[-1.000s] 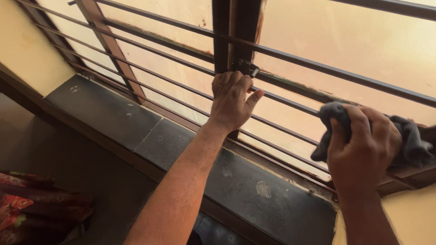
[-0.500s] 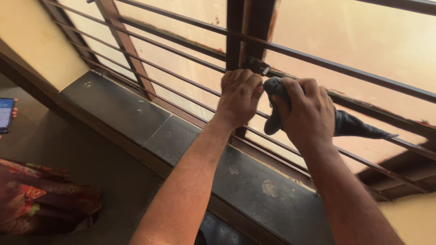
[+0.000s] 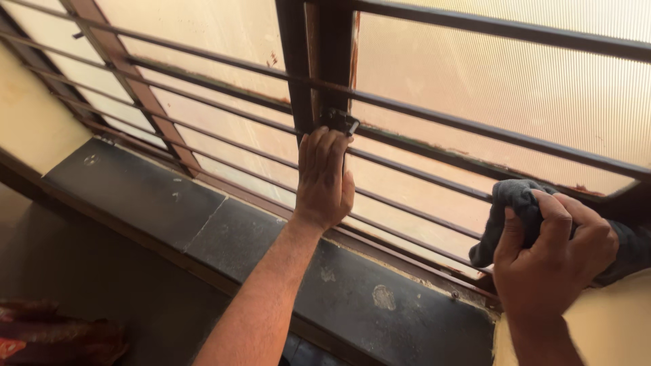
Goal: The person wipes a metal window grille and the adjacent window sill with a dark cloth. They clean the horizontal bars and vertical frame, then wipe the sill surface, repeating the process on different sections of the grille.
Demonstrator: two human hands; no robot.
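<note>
My left hand (image 3: 323, 183) reaches up to the window, its fingers curled around a horizontal grille bar just below the small dark latch (image 3: 338, 122) on the brown upright frame (image 3: 319, 61). My right hand (image 3: 553, 261) is at the lower right, shut on a crumpled dark grey cloth (image 3: 510, 207) that it presses against the lower grille bars near the window's right end. Several thin horizontal metal bars (image 3: 434, 118) run across the frosted panes.
A dark stone sill (image 3: 224, 234) with pale stains runs under the window. Cream wall (image 3: 27, 129) lies at the left and lower right. A red patterned fabric (image 3: 47, 335) shows at the bottom left, on a lower level.
My right hand with the cloth has moved from beside my left hand near the latch back to the right end of the bars. My left hand has kept its hold.
</note>
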